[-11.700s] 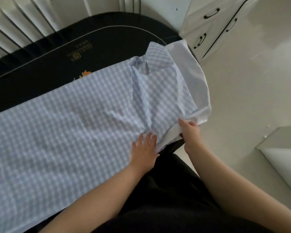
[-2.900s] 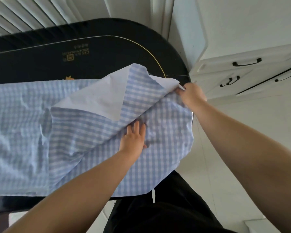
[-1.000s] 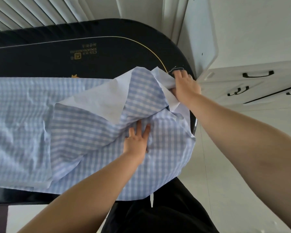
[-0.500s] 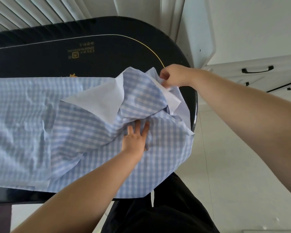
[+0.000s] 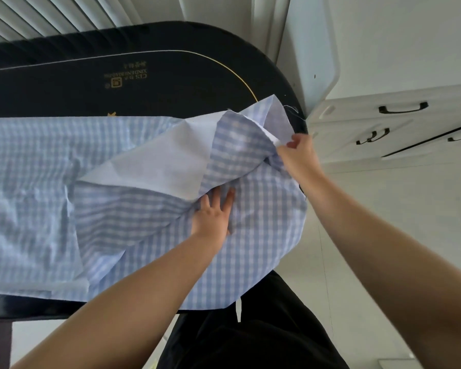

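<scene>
A blue-and-white checked cloth lies spread over a black oval table. Its right end is folded back, showing the plain pale underside, and bunches up in loose folds. My left hand lies flat on the cloth with straight fingers, pressing just under the raised fold. My right hand pinches a lifted edge of the cloth near the table's right rim and holds it above the surface.
White drawers with black handles stand to the right past the table's rounded end. A white panel leans behind it. A ribbed white wall runs along the far side. Pale floor lies to the right.
My right hand has come back towards me and to the right along the cloth's edge, changing its grip. The bunched fold has opened wider. My left hand has stayed in place.
</scene>
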Demonstrator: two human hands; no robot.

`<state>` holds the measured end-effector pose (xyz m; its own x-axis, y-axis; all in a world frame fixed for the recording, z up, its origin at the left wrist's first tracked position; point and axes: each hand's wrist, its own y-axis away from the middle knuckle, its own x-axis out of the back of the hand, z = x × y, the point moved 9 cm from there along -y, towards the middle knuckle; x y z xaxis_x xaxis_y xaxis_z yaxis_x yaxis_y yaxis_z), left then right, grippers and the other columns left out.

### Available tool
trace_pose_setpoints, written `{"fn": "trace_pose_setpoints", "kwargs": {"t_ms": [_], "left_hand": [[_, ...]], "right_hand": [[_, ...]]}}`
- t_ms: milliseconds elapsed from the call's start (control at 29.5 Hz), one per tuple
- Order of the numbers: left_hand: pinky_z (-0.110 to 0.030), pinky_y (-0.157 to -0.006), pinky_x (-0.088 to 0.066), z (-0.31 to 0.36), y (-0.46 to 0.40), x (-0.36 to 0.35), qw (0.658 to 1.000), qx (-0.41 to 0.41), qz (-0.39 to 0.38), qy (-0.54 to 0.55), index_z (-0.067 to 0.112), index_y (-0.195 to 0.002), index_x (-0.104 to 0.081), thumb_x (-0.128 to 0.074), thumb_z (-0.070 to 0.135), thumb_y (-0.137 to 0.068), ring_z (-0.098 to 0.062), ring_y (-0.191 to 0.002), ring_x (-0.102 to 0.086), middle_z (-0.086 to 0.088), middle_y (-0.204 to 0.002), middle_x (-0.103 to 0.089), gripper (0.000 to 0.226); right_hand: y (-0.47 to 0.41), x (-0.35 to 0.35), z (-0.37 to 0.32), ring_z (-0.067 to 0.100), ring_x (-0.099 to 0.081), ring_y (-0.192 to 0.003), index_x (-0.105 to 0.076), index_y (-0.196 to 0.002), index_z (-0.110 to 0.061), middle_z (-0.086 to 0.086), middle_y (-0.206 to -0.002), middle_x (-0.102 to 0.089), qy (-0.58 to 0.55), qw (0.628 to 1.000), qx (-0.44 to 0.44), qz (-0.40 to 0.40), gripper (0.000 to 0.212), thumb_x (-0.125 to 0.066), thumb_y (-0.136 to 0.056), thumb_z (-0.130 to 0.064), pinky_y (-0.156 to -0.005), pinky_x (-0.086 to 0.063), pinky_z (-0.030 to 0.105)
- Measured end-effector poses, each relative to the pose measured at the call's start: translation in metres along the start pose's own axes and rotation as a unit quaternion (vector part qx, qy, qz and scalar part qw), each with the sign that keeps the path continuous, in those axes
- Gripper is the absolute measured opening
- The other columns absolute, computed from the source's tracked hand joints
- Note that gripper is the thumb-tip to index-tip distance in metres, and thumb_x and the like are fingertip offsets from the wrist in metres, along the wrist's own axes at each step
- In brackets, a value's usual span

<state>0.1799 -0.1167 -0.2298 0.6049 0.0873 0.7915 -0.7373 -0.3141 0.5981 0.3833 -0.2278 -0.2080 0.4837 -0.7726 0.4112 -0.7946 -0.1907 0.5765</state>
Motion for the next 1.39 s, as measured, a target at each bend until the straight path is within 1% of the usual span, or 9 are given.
{"fn": "trace_pose_setpoints", "kwargs": {"t_ms": [102,169,271,440,677,812,981,1151,1388], "left_hand": [[-0.033,-0.084,-0.049,-0.001,-0.001,0.000,1.000,0.003,-0.007,0.006,0.027,-0.148,0.018,-0.062,0.042,-0.087,-0.036,-0.136,-0.016,-0.013,-0.156,0.016,0.101],[-0.032,-0.083,-0.049,0.000,-0.001,0.000,1.000,0.002,-0.008,0.007,0.027,-0.148,0.018,-0.061,0.042,-0.087,-0.036,-0.137,-0.014,-0.013,-0.156,0.017,0.101],[-0.032,-0.081,-0.051,0.000,0.001,0.001,1.000,-0.001,-0.005,0.004,0.027,-0.148,0.017,-0.061,0.043,-0.087,-0.036,-0.136,-0.016,-0.014,-0.156,0.015,0.100],[-0.028,-0.071,-0.051,0.001,-0.001,-0.001,1.000,-0.006,0.005,-0.019,0.024,-0.147,0.020,-0.066,0.036,-0.086,-0.034,-0.125,-0.028,-0.016,-0.155,0.018,0.106],[-0.028,-0.062,-0.044,0.000,-0.004,-0.006,1.000,-0.010,-0.003,-0.029,0.022,-0.147,0.020,-0.065,0.031,-0.087,-0.037,-0.127,-0.027,-0.018,-0.154,0.021,0.105],[-0.028,-0.060,-0.045,0.000,-0.007,-0.006,1.000,-0.007,0.006,-0.028,0.023,-0.147,0.020,-0.068,0.031,-0.084,-0.037,-0.127,-0.027,-0.019,-0.153,0.020,0.109],[-0.026,-0.059,-0.044,0.001,-0.006,-0.006,0.999,-0.010,0.003,-0.038,0.022,-0.147,0.021,-0.068,0.032,-0.085,-0.036,-0.126,-0.029,-0.019,-0.154,0.017,0.109],[-0.027,-0.071,-0.051,0.002,-0.001,-0.002,1.000,-0.020,0.012,-0.018,0.022,-0.147,0.021,-0.061,0.042,-0.088,-0.036,-0.128,-0.028,-0.017,-0.155,0.019,0.103],[-0.031,-0.079,-0.052,0.001,0.002,0.000,1.000,-0.023,0.008,0.011,0.021,-0.147,0.021,-0.059,0.039,-0.090,-0.038,-0.131,-0.024,-0.016,-0.154,0.024,0.100]], "right_hand": [[0.003,-0.011,0.026,0.017,-0.057,-0.099,-0.045,-0.132,-0.013,-0.001,-0.120,-0.054,-0.006,0.997,-0.047,-0.053,0.063,-0.067,-0.075,-0.031,-0.061,-0.039,0.021],[0.000,-0.010,0.031,0.018,-0.058,-0.072,-0.060,-0.086,-0.013,0.002,-0.081,-0.061,0.059,0.997,-0.032,-0.046,0.033,-0.068,-0.074,-0.042,-0.054,-0.035,0.027],[-0.005,-0.004,0.021,0.019,-0.036,-0.049,-0.033,-0.057,-0.018,-0.001,-0.053,-0.038,0.079,0.997,-0.007,-0.015,0.044,-0.059,-0.087,-0.037,-0.048,-0.025,0.029],[-0.016,0.036,-0.063,0.027,-0.052,-0.067,-0.055,-0.085,-0.013,0.007,-0.079,-0.055,0.221,0.966,0.127,0.046,0.013,-0.043,-0.088,-0.014,-0.058,-0.039,0.030],[-0.035,0.031,-0.052,0.023,-0.060,-0.054,-0.053,-0.093,-0.014,0.004,-0.072,-0.058,0.096,0.994,0.037,0.028,0.015,-0.038,-0.092,-0.012,-0.037,-0.043,0.020],[-0.038,0.042,-0.056,0.016,-0.053,-0.068,-0.059,-0.089,-0.014,-0.007,-0.068,-0.054,0.094,0.989,0.094,0.066,0.015,-0.047,-0.085,-0.005,-0.049,-0.038,0.021],[-0.044,0.022,-0.032,0.027,-0.055,-0.103,-0.061,-0.114,-0.007,0.012,-0.106,-0.064,0.129,0.991,0.042,0.005,0.030,-0.043,-0.089,-0.007,-0.082,-0.042,0.029],[-0.038,0.055,-0.015,0.016,-0.047,-0.091,-0.051,-0.114,-0.010,-0.001,-0.106,-0.055,-0.006,0.993,0.010,0.115,0.029,-0.046,-0.086,-0.009,-0.073,-0.037,0.022],[-0.007,0.039,-0.096,0.010,-0.057,-0.086,-0.059,-0.110,-0.028,-0.014,-0.095,-0.061,0.109,0.961,0.224,0.122,0.021,-0.051,-0.091,-0.028,-0.066,-0.038,0.024]]}}
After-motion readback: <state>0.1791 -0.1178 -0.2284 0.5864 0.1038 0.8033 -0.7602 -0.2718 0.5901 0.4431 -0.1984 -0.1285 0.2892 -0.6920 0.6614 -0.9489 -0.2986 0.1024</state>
